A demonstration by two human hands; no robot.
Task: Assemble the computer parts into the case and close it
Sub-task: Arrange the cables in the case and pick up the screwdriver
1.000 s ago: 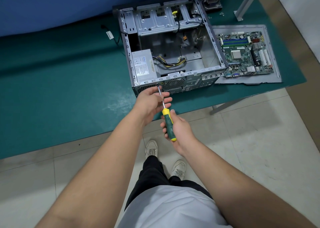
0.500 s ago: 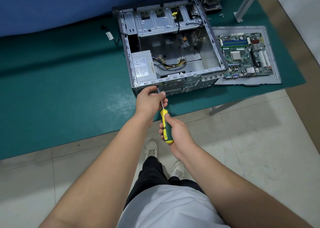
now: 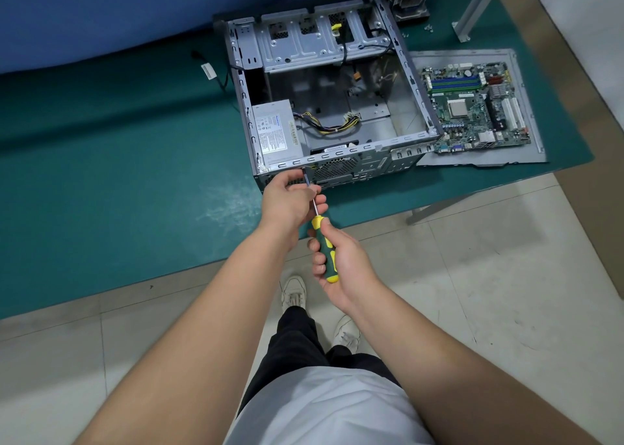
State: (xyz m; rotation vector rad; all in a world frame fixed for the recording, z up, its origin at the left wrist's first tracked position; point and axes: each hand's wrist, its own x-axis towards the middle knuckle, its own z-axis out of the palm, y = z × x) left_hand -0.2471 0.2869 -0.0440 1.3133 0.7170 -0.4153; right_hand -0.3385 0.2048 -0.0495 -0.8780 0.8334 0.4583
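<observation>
Underneath, green table mat (image 3: pixel 101 181), tiled floor (image 3: pixel 506 292)

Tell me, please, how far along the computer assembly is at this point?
Done: the power supply sits inside the open case. In hand: the right hand drives a screwdriver into the case's rear panel, the left hand steadying its shaft. Left: the motherboard lies outside on the mat; the case remains open.

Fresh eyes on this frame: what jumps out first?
The open computer case on the green mat, with the power supply in its near-left corner. At its near face, the right hand grips a green-and-yellow screwdriver while the left hand steadies the shaft. The motherboard lies outside, right of the case.
</observation>
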